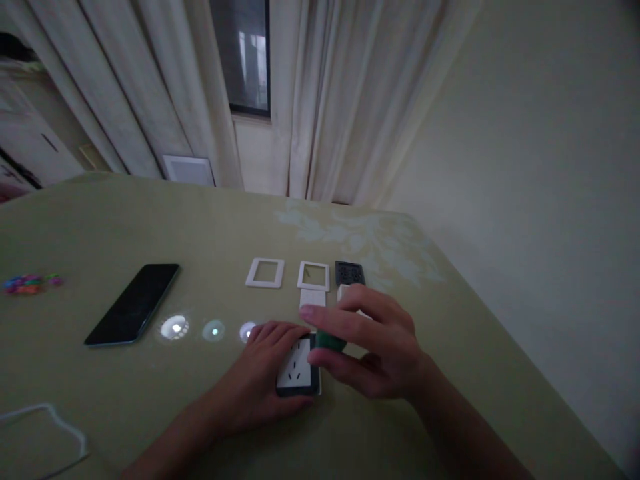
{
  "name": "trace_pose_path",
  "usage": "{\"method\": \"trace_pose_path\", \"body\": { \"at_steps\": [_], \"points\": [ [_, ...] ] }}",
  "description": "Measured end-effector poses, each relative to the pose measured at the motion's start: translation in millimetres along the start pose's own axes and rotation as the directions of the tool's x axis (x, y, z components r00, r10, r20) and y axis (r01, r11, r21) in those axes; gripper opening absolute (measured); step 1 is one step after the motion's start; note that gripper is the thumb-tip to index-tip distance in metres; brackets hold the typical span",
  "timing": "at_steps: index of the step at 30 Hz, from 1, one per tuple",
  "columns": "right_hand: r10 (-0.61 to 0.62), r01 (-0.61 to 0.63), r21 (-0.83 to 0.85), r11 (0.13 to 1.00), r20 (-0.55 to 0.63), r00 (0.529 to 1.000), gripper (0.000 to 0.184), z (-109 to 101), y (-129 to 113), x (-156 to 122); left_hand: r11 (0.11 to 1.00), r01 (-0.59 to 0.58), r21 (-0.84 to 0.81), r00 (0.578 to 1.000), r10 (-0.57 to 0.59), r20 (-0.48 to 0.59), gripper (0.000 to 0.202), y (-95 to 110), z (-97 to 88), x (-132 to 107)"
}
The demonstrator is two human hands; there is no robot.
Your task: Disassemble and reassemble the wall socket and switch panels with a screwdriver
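My left hand (270,367) is closed around the left side of a wall socket (296,370) with a white face and a dark edge, holding it on the table. Between the thumb and fingers of my right hand (375,340) is a green rounded piece (330,341) that looks like a tool handle; its lower end is hidden. It sits at the socket's right edge. Just beyond the hands lie a white panel (313,299) and a white piece (343,291) partly covered by my right fingers.
Farther back are a white square frame (250,273), a second white frame (327,277) and a black plate (349,273). To the left lie a phone (134,303), small colourful pieces (31,285) and a white cable (65,427). A wall (540,200) flanks the table's right edge.
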State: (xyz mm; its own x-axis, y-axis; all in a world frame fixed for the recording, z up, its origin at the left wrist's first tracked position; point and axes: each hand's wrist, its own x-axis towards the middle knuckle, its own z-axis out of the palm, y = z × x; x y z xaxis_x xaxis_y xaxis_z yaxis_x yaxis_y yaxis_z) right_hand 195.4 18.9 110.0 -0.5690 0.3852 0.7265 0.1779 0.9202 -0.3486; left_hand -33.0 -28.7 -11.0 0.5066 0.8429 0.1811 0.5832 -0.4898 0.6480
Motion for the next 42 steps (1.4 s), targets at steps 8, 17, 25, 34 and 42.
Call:
{"method": "trace_pose_path", "body": {
  "at_steps": [8, 17, 25, 34, 42],
  "points": [
    [-0.016, 0.019, -0.099, 0.995, 0.036, 0.999, 0.038, -4.2, -4.3, 1.0, 1.0, 0.008, -0.021, 1.0, -0.007, 0.008, 0.075, 2.2, -1.0, 1.1],
    [-0.004, 0.018, -0.18, 0.983, 0.081, 0.997, 0.044, -7.5, -5.0, 1.9, 1.0, -0.023, -0.006, 0.999, 0.023, -0.024, 0.075, -2.0, 0.6, -1.1],
    [-0.006, 0.012, -0.269, 0.963, 0.026, 1.0, 0.044, -8.1, -2.7, 1.2, 1.0, -0.007, -0.01, 1.0, 0.006, -0.029, 0.076, -5.4, 3.4, 0.1],
    [0.011, 0.01, -0.208, 0.978, 0.099, 0.995, 0.045, -6.4, -6.3, 1.6, 1.0, -0.013, -0.005, 0.999, 0.013, -0.044, 0.081, -10.9, 6.8, -4.0],
    [0.04, -0.027, -0.139, 0.99, 0.093, 0.995, 0.044, -4.3, -5.7, 1.7, 1.0, -0.018, -0.005, 0.999, 0.018, -0.049, 0.078, -12.5, 7.3, -3.7]
  ]
}}
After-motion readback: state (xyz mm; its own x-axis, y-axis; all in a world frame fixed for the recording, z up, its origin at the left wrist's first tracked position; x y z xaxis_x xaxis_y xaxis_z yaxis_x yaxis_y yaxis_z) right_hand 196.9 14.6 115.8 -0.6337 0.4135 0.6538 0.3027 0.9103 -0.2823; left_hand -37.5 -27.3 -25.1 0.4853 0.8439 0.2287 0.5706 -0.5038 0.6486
